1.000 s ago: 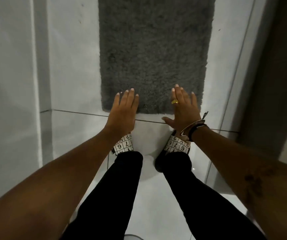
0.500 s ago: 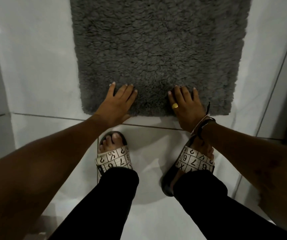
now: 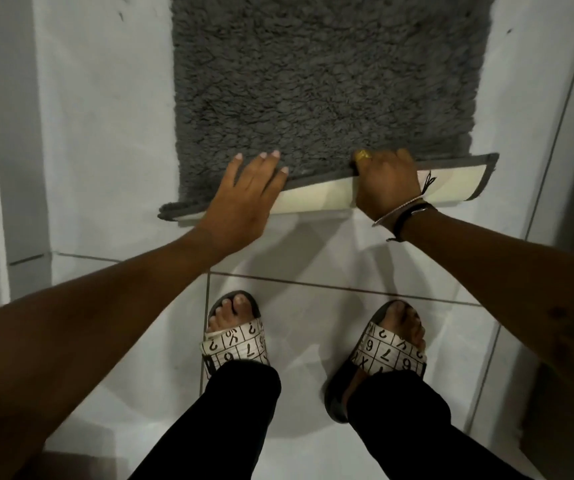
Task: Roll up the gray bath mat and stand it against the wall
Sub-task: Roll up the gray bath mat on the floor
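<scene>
Head view. The left hand [image 3: 247, 195] lies flat on the near edge of the gray bath mat [image 3: 327, 88], fingers extended and spread over the pile, palm pressing the fold; it does not enclose anything. The right hand [image 3: 387, 183] is curled around the lifted near edge of the mat, fingers over the top and the pale backing [image 3: 316, 200] showing beneath. A gold ring [image 3: 362, 155] sits on one right finger, and bracelets [image 3: 405, 216] circle the right wrist. The mat lies on the white tiled floor [image 3: 105, 133], its near edge turned up and over toward the far end, higher at the right corner. Two feet in patterned sandals [image 3: 235, 346] stand on the tiles, near the mat but apart from it.
</scene>
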A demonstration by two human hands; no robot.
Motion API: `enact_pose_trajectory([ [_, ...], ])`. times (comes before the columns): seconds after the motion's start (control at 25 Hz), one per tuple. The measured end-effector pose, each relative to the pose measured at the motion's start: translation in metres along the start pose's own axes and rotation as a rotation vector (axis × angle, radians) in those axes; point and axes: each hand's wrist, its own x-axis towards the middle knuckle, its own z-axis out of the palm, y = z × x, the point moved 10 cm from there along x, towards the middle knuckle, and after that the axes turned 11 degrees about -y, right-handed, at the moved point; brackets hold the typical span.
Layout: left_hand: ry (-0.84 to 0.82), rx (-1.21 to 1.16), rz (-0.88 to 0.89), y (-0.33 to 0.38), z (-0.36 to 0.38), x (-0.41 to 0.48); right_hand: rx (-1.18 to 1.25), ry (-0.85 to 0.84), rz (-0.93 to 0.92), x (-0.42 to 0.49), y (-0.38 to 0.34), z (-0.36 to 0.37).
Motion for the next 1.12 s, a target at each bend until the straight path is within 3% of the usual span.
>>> enact_pose_trajectory([
  [0.2,-0.172,-0.086,-0.042,0.01,0.029,0.032,0.098,0.143,0.15,0.031,0.05,-0.035],
  [0.32,-0.209,-0.112,-0.125,-0.013,0.041,0.059,0.114,0.259,0.123,0.028,0.05,-0.042],
  [0.48,-0.148,-0.024,-0.093,-0.026,0.03,0.084,0.058,0.175,-0.074,0.001,-0.005,0.007],
  [0.56,-0.119,-0.01,-0.075,-0.029,0.025,0.087,0.048,0.159,-0.068,0.001,-0.011,0.024],
  [0.68,-0.063,-0.041,-0.08,-0.037,0.018,0.094,0.035,0.208,-0.023,0.031,0.008,0.015],
  [0.84,-0.04,-0.111,-0.233,-0.064,-0.001,0.114,-0.064,0.241,-0.131,0.079,0.019,-0.021],
  [1.0,-0.032,-0.119,-0.431,-0.1,-0.024,0.139,0.002,0.24,-0.014,0.123,0.036,-0.061],
  [1.12,0.043,-0.162,-0.438,-0.095,-0.044,0.156,0.024,0.204,0.134,0.143,0.052,-0.079],
])
